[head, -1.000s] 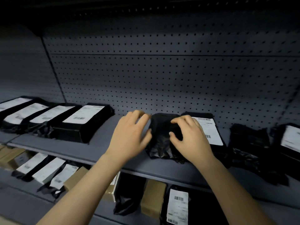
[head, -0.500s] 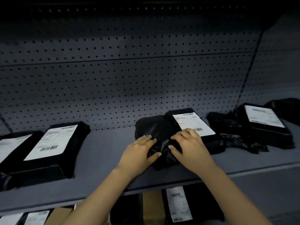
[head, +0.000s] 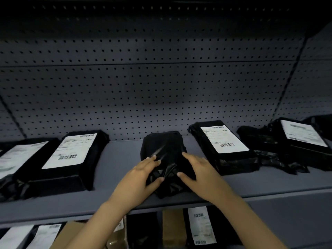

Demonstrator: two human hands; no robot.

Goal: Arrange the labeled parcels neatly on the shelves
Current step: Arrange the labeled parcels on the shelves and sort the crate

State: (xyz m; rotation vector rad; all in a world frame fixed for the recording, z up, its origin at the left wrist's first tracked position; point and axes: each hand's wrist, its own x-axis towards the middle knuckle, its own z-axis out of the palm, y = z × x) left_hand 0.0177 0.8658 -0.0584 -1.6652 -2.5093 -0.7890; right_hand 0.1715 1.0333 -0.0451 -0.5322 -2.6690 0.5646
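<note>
A black plastic-wrapped parcel (head: 163, 148) lies on the grey shelf (head: 122, 159) with no label showing on its top. My left hand (head: 140, 177) grips its near left corner, thumb on the crumpled plastic. At its near right side my right hand (head: 199, 175) holds it the same way. It lies apart from a labeled black parcel (head: 222, 142) to its right. Another labeled black parcel (head: 71, 151) lies to the left across a bare gap.
More black parcels sit at the far right (head: 303, 133) and far left (head: 16, 159) of the shelf. A pegboard wall (head: 161, 87) backs it. The lower shelf holds brown boxes (head: 172, 229) and labeled parcels (head: 201, 225).
Both hands have slid the unlabeled parcel left, away from the labeled parcel it was touching. The view has shifted right and closer.
</note>
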